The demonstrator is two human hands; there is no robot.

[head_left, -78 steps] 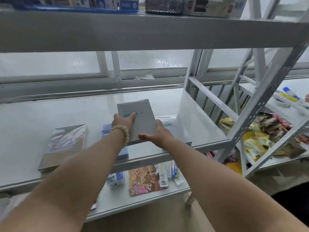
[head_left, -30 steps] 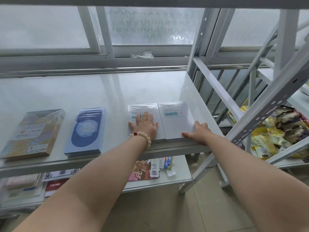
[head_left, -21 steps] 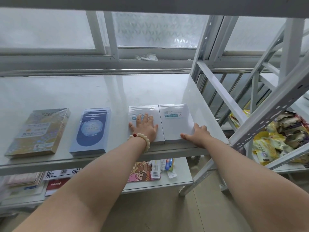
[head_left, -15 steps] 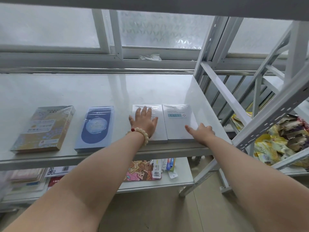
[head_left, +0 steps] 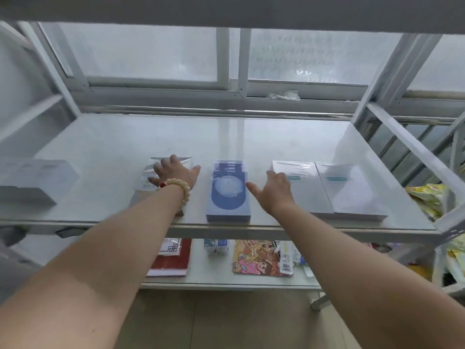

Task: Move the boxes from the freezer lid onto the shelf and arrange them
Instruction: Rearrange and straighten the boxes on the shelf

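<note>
We see five flat boxes on the white metal shelf (head_left: 226, 137). The blue plastic-wrapped box (head_left: 228, 192) lies centred at its front edge; two touching pale grey boxes (head_left: 327, 190) right; a foil-wrapped box (head_left: 151, 172) left; a grey box (head_left: 30, 181) far left.

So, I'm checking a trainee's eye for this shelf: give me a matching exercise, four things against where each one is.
Things:
1. blue box
2. left hand
3. two white boxes
4. red booklet

Places:
A. lower shelf
B. side by side, right end of the shelf
C. flat on the clear-wrapped box
D. between the two hands

Pairs: 1-D, 2-C, 3-B, 4-A
</note>
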